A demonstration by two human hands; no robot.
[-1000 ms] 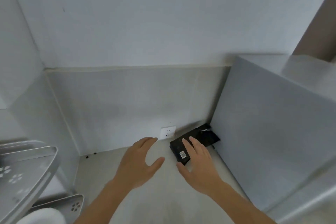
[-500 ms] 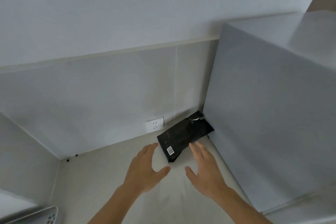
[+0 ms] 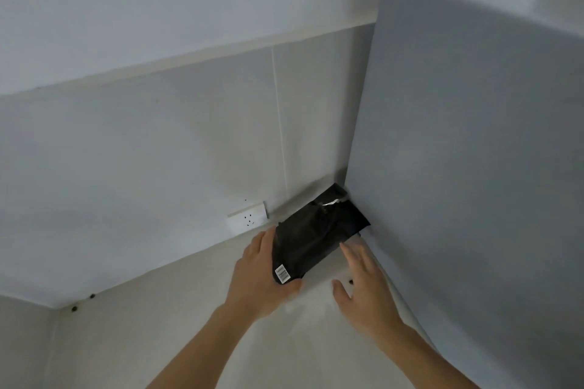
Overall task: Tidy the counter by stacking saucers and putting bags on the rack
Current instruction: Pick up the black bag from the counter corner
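Since the earlier frame the left hand (image 3: 264, 275) has closed around the near end of the black bag (image 3: 311, 240), low and right of centre in the corner of the worktop (image 3: 189, 341). The right hand (image 3: 363, 281) hovers spread beside it, holding nothing. Neither rack nor saucers are in view, so carrying the bag to the rack looks still to be done.

Single head view, angled down, close on counter (image 3: 177, 341) corner.

Back wall: I see a pale grey upper wall (image 3: 189, 9) above a tiled splashback (image 3: 142, 167), with a cream ledge between them.
Socket: a white wall socket (image 3: 248, 220) sits low on the splashback.
Right side: a tall grey panel (image 3: 474, 167) meets the corner.
Worktop: pale, matte worktop (image 3: 158, 325).
Light: soft, even.
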